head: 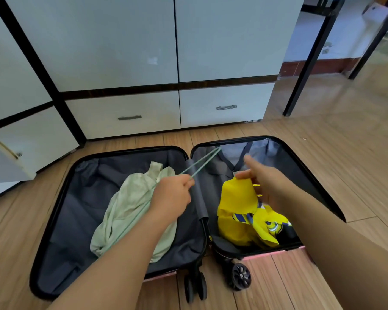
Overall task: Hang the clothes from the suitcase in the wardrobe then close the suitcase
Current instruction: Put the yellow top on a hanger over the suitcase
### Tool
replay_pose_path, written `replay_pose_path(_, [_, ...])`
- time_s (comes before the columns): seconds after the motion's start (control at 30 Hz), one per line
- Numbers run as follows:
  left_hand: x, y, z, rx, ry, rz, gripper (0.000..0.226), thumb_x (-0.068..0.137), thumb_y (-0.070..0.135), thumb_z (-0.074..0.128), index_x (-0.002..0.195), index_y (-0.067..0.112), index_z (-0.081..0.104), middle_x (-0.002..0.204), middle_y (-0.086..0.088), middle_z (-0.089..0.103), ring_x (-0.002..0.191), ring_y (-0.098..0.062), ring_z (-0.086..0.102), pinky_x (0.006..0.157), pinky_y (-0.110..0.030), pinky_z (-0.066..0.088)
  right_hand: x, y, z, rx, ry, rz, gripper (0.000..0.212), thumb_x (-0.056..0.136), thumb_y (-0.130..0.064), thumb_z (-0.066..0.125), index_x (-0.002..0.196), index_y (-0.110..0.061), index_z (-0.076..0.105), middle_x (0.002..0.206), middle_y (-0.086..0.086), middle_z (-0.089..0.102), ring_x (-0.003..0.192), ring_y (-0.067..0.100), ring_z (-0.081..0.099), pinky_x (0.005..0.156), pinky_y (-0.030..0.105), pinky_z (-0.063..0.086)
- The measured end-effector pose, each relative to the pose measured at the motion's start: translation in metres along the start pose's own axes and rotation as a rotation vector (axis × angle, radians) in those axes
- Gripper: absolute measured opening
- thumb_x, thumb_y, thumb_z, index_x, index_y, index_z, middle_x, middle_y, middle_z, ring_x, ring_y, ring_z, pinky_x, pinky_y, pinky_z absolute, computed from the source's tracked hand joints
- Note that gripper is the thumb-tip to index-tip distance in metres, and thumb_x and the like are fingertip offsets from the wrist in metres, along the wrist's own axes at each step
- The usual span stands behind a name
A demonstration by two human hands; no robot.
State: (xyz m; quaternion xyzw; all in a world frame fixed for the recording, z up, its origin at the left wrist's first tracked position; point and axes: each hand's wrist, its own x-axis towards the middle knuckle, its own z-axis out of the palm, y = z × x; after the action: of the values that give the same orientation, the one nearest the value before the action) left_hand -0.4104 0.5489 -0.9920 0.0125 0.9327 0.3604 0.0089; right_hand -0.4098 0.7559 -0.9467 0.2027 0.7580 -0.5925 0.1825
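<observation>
On floorboards, one suitcase (54, 220) holds two garments; left hand (170, 195) grips hanger (202, 163), right hand (267, 182) pinches yellow garment (238, 204)

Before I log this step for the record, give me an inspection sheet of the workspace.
Surface: wooden floor, suitcase lying open on it.
Job's things: pale green garment in the suitcase's left half; yellow garment in its right half.
Clutter: nothing seen.
Hands: left hand grips a thin green hanger; right hand pinches the yellow garment's top edge.
Cables: nothing seen.
Surroundings: white wardrobe with drawers behind, doors in view closed; dark table legs at right.
</observation>
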Motion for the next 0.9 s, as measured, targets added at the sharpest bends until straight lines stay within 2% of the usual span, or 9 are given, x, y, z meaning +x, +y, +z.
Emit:
replay_pose_path(0.1, [0.0, 0.027, 0.0, 0.163, 0.009, 0.342, 0.029, 0.089, 0.019, 0.039, 0.09, 0.011, 0.067, 0.072, -0.011, 0.065, 0.071, -0.031, 0.06, 0.067, -0.044, 0.051, 0.004, -0.009, -0.004, 0.246, -0.071, 0.091, 0.083, 0.078, -0.078, 0.037, 0.1, -0.003, 0.066, 0.096, 0.017, 0.071, 0.088, 0.031, 0.068, 0.068, 0.037, 0.053])
replay_pose_path(0.3, [0.006, 0.024, 0.003, 0.418, 0.223, 0.627, 0.011, 0.07, 0.01, 0.062, 0.072, 0.018, 0.07, 0.06, -0.002, 0.062, 0.057, -0.028, 0.062, 0.054, -0.035, 0.045, 0.004, -0.014, -0.016, 0.452, -0.137, 0.076, 0.029, 0.096, -0.025, 0.051, 0.09, -0.002, 0.067, 0.084, 0.013, 0.071, 0.065, 0.021, 0.07, 0.058, 0.034, 0.059])
replay_pose_path(0.37, [0.009, 0.018, -0.001, 0.437, 0.404, 0.464, 0.015, 0.073, 0.02, 0.068, 0.087, 0.022, 0.074, 0.093, -0.003, 0.07, 0.096, -0.029, 0.064, 0.082, -0.04, 0.038, 0.005, -0.01, -0.013, 0.497, -0.153, -0.006, 0.022, 0.096, -0.016, 0.05, 0.091, -0.004, 0.068, 0.083, 0.009, 0.072, 0.066, 0.018, 0.07, 0.054, 0.034, 0.059])
replay_pose_path(0.43, [0.01, 0.019, -0.009, 0.342, 0.509, 0.064, 0.048, 0.08, 0.027, 0.07, 0.126, 0.021, 0.057, 0.142, -0.009, 0.044, 0.133, -0.031, 0.036, 0.103, -0.045, 0.024, 0.003, -0.01, -0.005, 0.503, -0.148, -0.091, 0.021, 0.096, -0.012, 0.048, 0.092, -0.005, 0.067, 0.09, 0.011, 0.069, 0.077, 0.022, 0.067, 0.057, 0.037, 0.06])
replay_pose_path(0.57, [0.009, 0.03, -0.023, 0.072, 0.639, -0.316, 0.094, 0.082, 0.028, 0.069, 0.151, 0.008, 0.007, 0.157, -0.016, 0.001, 0.143, -0.032, 0.01, 0.114, -0.043, 0.015, 0.002, -0.016, 0.014, 0.541, -0.129, -0.122, 0.019, 0.097, -0.009, 0.045, 0.094, -0.004, 0.063, 0.096, 0.015, 0.063, 0.082, 0.026, 0.062, 0.066, 0.044, 0.057])
replay_pose_path(0.67, [0.012, 0.037, -0.027, -0.168, 0.495, -0.317, 0.063, 0.083, 0.026, 0.065, 0.138, 0.009, 0.037, 0.142, -0.013, 0.039, 0.126, -0.028, 0.042, 0.098, -0.033, 0.036, 0.0, -0.021, 0.03, 0.652, -0.085, -0.121, 0.018, 0.098, -0.007, 0.043, 0.092, -0.003, 0.06, 0.091, 0.015, 0.062, 0.078, 0.026, 0.061, 0.066, 0.047, 0.052])
replay_pose_path(0.73, [0.007, 0.045, -0.024, -0.303, 0.266, -0.161, 0.017, 0.081, 0.024, 0.061, 0.098, 0.021, 0.062, 0.096, -0.001, 0.065, 0.092, -0.022, 0.059, 0.078, -0.031, 0.047, 0.0, -0.021, 0.041, 0.688, -0.111, -0.128, 0.018, 0.099, -0.006, 0.041, 0.096, -0.003, 0.058, 0.088, 0.015, 0.064, 0.074, 0.025, 0.064, 0.062, 0.045, 0.054])
replay_pose_path(0.8, [0.0, 0.053, -0.019, -0.382, 0.068, -0.035, 0.028, 0.069, 0.025, 0.06, 0.097, 0.02, 0.061, 0.086, -0.006, 0.066, 0.081, -0.023, 0.061, 0.072, -0.041, 0.053, -0.001, -0.018, 0.05, 0.664, -0.155, -0.144, 0.017, 0.099, -0.004, 0.04, 0.099, -0.002, 0.057, 0.083, 0.015, 0.066, 0.065, 0.021, 0.067, 0.055, 0.037, 0.057])
replay_pose_path(0.9, [-0.002, 0.058, -0.014, -0.441, -0.204, -0.014, 0.076, 0.066, 0.014, 0.071, 0.133, 0.028, 0.038, 0.106, -0.011, 0.057, 0.095, -0.023, 0.06, 0.075, -0.037, 0.054, -0.002, -0.014, 0.051, 0.575, -0.162, -0.178, 0.019, 0.094, 0.008, 0.043, 0.09, -0.008, 0.051, 0.069, 0.01, 0.057, 0.054, 0.017, 0.059, 0.046, 0.028, 0.053])
